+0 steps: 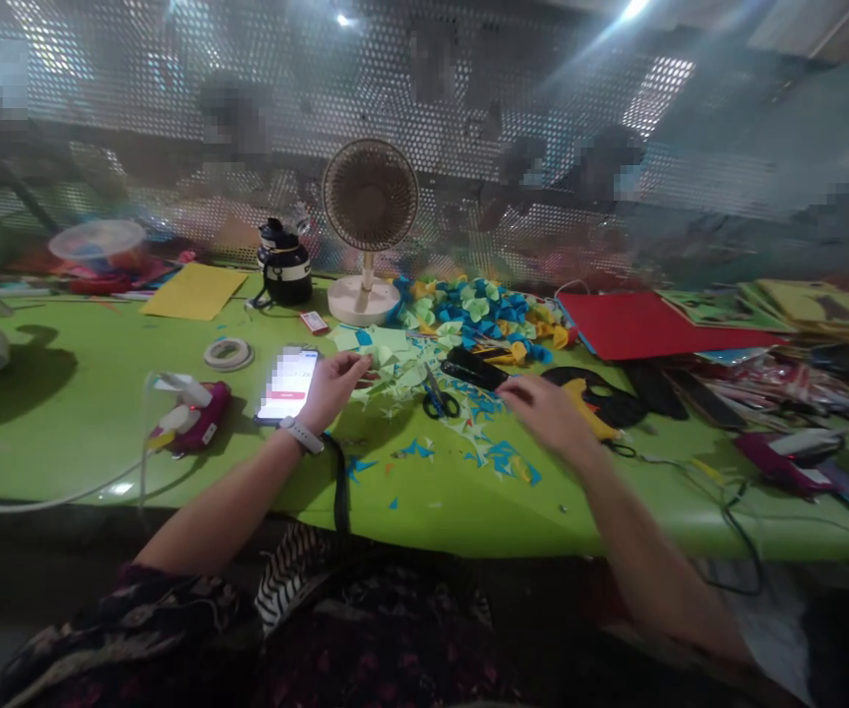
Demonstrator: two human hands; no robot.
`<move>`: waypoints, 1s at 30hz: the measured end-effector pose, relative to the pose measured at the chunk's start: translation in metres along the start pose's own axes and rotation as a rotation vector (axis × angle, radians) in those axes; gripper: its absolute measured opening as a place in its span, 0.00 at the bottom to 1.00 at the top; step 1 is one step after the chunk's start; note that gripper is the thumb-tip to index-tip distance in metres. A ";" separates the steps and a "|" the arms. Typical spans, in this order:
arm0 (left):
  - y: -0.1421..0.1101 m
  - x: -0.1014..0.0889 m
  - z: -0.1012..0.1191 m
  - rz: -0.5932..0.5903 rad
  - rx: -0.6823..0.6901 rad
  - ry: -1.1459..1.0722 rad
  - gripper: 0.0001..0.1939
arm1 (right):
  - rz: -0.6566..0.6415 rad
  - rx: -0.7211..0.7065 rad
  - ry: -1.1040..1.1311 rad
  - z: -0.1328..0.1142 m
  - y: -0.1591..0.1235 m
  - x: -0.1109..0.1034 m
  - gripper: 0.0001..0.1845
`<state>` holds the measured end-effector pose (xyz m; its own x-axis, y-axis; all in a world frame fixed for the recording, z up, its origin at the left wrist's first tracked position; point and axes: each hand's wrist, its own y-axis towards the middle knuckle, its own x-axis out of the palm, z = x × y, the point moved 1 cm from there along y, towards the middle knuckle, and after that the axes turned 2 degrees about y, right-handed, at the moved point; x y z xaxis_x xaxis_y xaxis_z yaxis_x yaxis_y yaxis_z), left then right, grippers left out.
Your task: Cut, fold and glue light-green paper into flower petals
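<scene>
My left hand [333, 385], with a pale watch band on its wrist, is over the table beside a lit phone [285, 391]. Its thumb and fingers are pinched together by pale green paper pieces [389, 344]; whatever they grip is too small to make out. My right hand [542, 411] has curled fingers at the near end of a long black object [472, 370] whose kind is unclear. Whether it grips that object, I cannot tell. Between the hands lie dark-handled scissors [439, 397] among cut paper scraps [505, 460]. Behind them is a heap of blue, green and yellow paper flowers [479, 307].
A small fan [370, 197] and a black bottle [287, 270] stand at the back. To the left are a tape roll [227, 354], yellow paper [195, 291] and a purple power strip [199, 421] with cables. Red paper [660, 324] and another power strip [789, 462] are to the right.
</scene>
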<state>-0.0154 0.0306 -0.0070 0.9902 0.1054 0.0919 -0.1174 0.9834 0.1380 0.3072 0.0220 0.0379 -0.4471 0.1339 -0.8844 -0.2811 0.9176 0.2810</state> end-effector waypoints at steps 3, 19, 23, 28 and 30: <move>0.000 -0.001 -0.002 -0.005 -0.007 0.005 0.21 | -0.202 -0.235 0.101 -0.057 0.013 0.040 0.08; -0.011 0.011 0.002 -0.048 -0.102 -0.129 0.18 | -0.186 -0.224 0.271 -0.088 0.029 0.085 0.03; -0.018 0.017 0.002 -0.111 -0.107 -0.092 0.18 | -0.114 -0.158 0.417 -0.087 0.028 0.071 0.03; -0.020 0.020 -0.004 -0.176 -0.072 -0.087 0.19 | -0.108 -0.129 0.478 -0.087 0.026 0.067 0.03; -0.020 0.020 -0.006 -0.187 -0.057 -0.079 0.19 | -0.119 -0.129 0.482 -0.087 0.026 0.067 0.03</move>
<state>0.0074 0.0135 -0.0136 0.9851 -0.0889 0.1469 0.0740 0.9918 0.1042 0.1957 0.0219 0.0185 -0.7380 -0.1845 -0.6490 -0.4426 0.8584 0.2592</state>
